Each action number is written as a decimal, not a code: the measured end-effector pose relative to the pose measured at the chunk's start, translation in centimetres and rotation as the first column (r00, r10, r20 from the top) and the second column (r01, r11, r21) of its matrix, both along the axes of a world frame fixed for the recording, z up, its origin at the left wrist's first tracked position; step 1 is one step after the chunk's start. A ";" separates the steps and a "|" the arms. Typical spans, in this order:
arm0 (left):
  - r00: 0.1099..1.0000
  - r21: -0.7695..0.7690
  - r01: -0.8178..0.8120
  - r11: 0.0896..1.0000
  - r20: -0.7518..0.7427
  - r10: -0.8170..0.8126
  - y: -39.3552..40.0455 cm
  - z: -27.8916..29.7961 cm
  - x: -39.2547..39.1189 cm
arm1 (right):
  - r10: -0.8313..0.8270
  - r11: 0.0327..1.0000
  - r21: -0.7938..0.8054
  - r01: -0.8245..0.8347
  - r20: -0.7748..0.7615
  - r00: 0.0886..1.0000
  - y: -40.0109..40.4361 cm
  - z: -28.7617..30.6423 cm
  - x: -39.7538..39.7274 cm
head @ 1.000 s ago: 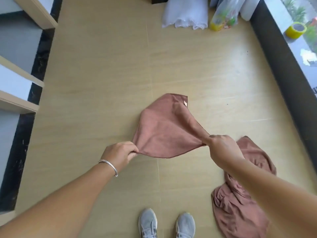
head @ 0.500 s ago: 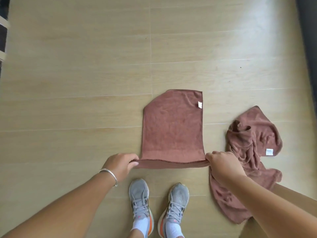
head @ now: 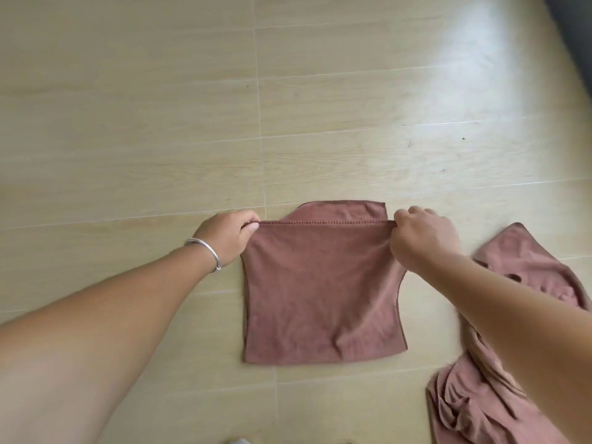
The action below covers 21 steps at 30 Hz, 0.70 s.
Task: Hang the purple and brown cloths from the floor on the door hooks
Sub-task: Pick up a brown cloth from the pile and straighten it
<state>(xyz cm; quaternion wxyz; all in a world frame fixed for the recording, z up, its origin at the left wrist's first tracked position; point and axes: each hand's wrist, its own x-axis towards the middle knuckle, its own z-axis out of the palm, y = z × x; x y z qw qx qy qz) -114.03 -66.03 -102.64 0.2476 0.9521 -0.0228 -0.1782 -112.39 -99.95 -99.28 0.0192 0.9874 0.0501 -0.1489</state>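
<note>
The left forearm comes in from the near left corner and stretches far and to the right, ending at the left hand [head: 228,237], which wears a thin silver bangle [head: 205,255] at the wrist. The hand lies knuckles up, its fingers curled and pinching the left end of a stitched hem.

That hem belongs to the brown cloth [head: 320,293], which lies on the pale wood-look floor [head: 128,123] in the middle of the view. The hem is pulled taut in a straight line between the two hands, and the cloth is folded over on itself: a strip of the lower layer shows beyond the hem on the far side, while the upper layer spreads toward the near side as a rough square with a few soft creases.

The right hand [head: 423,240] grips the right end of the hem, fingers curled and knuckles up, the wrist bent a little (the fingertips themselves are tucked under and hidden). Its forearm runs off to the near right edge, passing over a second cloth.

This second brown cloth [head: 474,408] lies crumpled on the floor at the right, just beside the folded one, bunched in loose folds and partly covered by the right forearm.
</note>
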 end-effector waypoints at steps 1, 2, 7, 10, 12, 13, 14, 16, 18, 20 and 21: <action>1.000 0.012 0.007 1.000 0.017 -0.008 0.0 -1.6 1.5 | 0.000 1.000 -0.018 0.001 0.020 1.000 0.1 -1.5 1.4; 0.999 0.028 0.017 0.999 0.030 -0.017 0.0 -3.2 2.8 | -0.003 0.999 -0.039 0.005 0.034 0.999 0.3 -2.9 2.7; 0.999 0.200 0.044 0.979 -0.018 -0.041 0.1 -11.2 7.4 | -0.024 0.994 -0.109 0.029 0.050 0.998 1.4 -10.7 7.5; 1.000 0.234 0.025 0.972 -0.017 -0.022 0.4 -14.7 8.4 | -0.036 0.992 -0.116 0.044 0.074 0.997 1.6 -14.9 8.7; 0.995 0.174 -0.084 0.981 0.063 0.074 0.4 -16.0 8.4 | 0.008 0.997 -0.083 0.005 0.144 0.989 1.6 -16.7 8.6; 0.984 0.123 -0.166 0.978 0.090 0.155 0.2 -16.2 8.2 | 0.051 0.997 -0.059 -0.042 0.160 0.986 1.6 -17.2 8.0; 0.967 0.073 -0.243 0.967 0.098 0.236 0.0 -16.2 7.8 | 0.099 0.995 -0.034 -0.095 0.148 0.984 1.9 -17.6 7.2; 0.933 0.034 -0.357 0.934 0.070 0.354 -0.6 -16.1 6.4 | 0.186 0.982 0.026 -0.189 0.086 0.979 2.9 -17.9 5.3; 0.905 0.090 -0.425 0.901 0.005 0.426 -1.2 -16.0 4.7 | 0.259 0.963 0.068 -0.262 0.041 0.965 4.6 -18.2 3.6; 0.876 0.135 -0.471 0.872 -0.038 0.480 -1.4 -16.1 3.6 | 0.327 0.940 0.086 -0.330 0.039 0.944 6.3 -18.5 2.9; 0.869 0.143 -0.482 0.865 -0.047 0.492 -1.3 -16.2 3.3 | 0.355 0.929 0.091 -0.358 0.049 0.934 7.1 -18.7 2.7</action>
